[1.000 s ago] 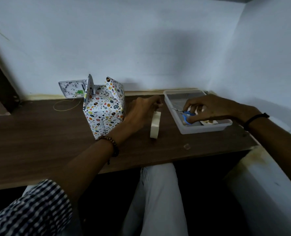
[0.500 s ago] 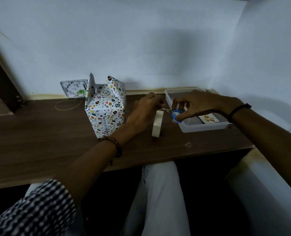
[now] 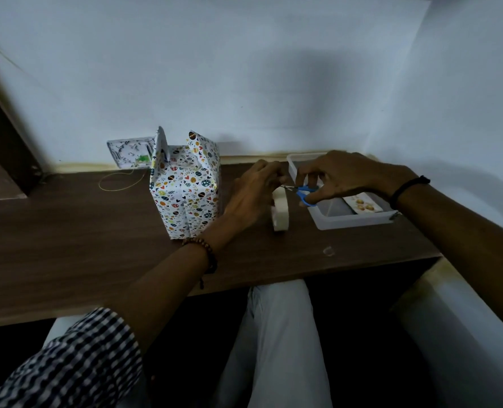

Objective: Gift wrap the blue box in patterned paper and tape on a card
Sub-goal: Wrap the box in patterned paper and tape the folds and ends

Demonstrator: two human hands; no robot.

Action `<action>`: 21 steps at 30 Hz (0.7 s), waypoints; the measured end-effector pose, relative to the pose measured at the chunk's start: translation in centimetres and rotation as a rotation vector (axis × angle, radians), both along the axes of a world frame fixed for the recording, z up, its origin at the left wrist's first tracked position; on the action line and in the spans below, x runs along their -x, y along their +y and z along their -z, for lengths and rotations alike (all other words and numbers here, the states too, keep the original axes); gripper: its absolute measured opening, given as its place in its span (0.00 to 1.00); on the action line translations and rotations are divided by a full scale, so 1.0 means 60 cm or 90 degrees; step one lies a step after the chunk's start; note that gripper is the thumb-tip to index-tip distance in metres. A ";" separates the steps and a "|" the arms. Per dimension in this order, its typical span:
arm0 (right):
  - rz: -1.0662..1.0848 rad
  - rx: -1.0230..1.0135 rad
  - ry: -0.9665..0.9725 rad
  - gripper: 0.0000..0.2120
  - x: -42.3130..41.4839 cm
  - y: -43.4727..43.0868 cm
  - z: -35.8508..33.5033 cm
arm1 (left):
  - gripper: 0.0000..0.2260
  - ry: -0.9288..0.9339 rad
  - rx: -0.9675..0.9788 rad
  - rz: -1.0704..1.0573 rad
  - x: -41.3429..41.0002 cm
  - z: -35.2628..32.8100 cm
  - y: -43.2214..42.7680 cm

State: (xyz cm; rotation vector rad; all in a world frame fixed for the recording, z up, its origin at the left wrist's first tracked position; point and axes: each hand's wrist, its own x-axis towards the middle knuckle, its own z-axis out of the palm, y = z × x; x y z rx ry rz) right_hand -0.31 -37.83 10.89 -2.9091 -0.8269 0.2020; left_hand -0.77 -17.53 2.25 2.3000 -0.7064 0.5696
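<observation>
Near edge of the desk [image 3: 67, 245]: small clear scrap [image 3: 328, 251], nearer than the right hand [image 3: 341, 178]; past it the tape roll [image 3: 280, 210] stands on edge below and between both hands. Left hand [image 3: 253, 195] has its fingers curled right above the roll, too dim to tell what they pinch; right hand grips the blue-handled scissors [image 3: 306, 195], blades aimed at the left fingertips. Wrapped box [image 3: 185, 187] sits upright just left of the left hand, top flaps sticking up; white tray [image 3: 350, 223] lies under the right hand with a card [image 3: 362, 204] inside; yellow string loop [image 3: 117, 184] and a printed sheet [image 3: 129, 151] are further left, at the wall.
</observation>
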 end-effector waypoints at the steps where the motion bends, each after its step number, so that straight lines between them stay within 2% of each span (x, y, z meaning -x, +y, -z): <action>1: 0.000 -0.009 0.002 0.17 -0.001 0.001 0.002 | 0.09 0.019 0.024 -0.002 0.001 0.000 0.000; 3: 0.003 -0.022 0.015 0.16 -0.002 0.002 0.006 | 0.05 0.069 0.076 0.011 0.004 0.001 -0.002; 8: 0.002 -0.044 0.023 0.15 0.002 0.004 0.009 | 0.08 0.146 0.222 0.031 0.006 0.014 -0.011; 12: -0.002 -0.055 0.017 0.11 0.005 -0.001 0.006 | 0.08 0.179 0.271 0.049 0.012 0.012 -0.011; 17: 0.013 -0.037 0.018 0.11 0.010 0.002 0.007 | 0.11 0.243 0.288 0.047 0.017 -0.005 -0.010; 21: 0.091 -0.082 -0.037 0.10 0.016 -0.017 0.011 | 0.13 0.247 0.328 0.031 0.024 -0.010 -0.010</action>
